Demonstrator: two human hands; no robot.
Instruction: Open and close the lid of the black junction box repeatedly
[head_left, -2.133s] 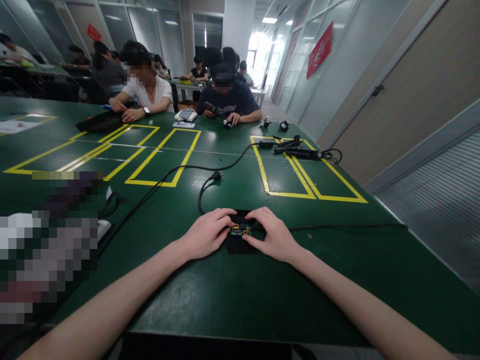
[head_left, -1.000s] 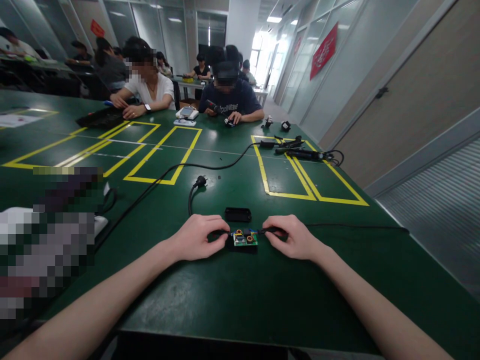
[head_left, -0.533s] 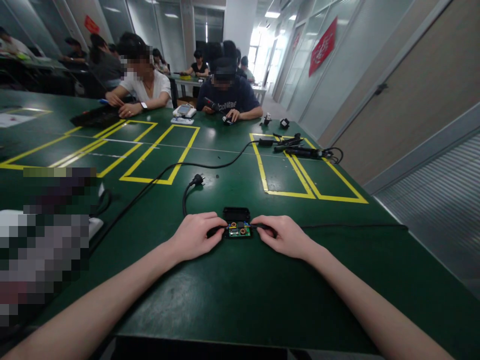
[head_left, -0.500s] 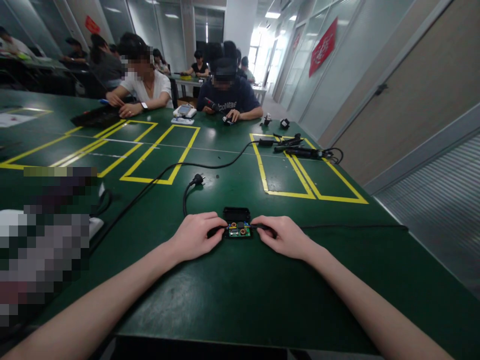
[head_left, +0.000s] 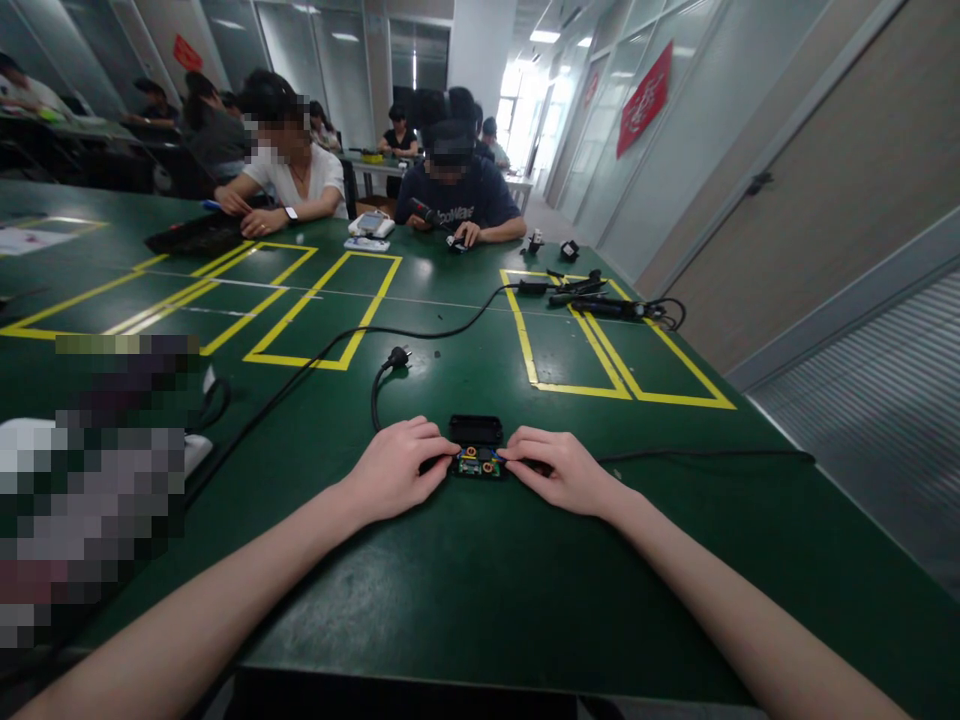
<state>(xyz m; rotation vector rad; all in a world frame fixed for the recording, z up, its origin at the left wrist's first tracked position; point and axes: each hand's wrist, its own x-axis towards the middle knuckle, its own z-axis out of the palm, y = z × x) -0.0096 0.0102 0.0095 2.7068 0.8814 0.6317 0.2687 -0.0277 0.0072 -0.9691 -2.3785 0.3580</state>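
A small green circuit board (head_left: 470, 467) with copper coils sits in a black plastic case half in front of me, coloured wires at its two ends. Right behind it is the black case cover (head_left: 475, 429), hollow side showing. My left hand (head_left: 401, 465) pinches the black cable at the board's left end; this cable seems to run back to a black power plug (head_left: 398, 358). At the right end, my right hand (head_left: 559, 468) is closed on the other black cable (head_left: 697, 455), which stretches off to the right. The fingers partly hide both cable ends.
On the left lie blurred-out items (head_left: 97, 500) and a long black cable (head_left: 300, 371) crossing the green table (head_left: 465, 600). Black tools (head_left: 600, 303) rest on yellow tape outlines at the right. Two people work across the table, one holding a power screwdriver (head_left: 424, 211).
Both hands stay at the two ends of the board with only slight finger shifts. Less of the green board shows than before, and the view has moved a little.
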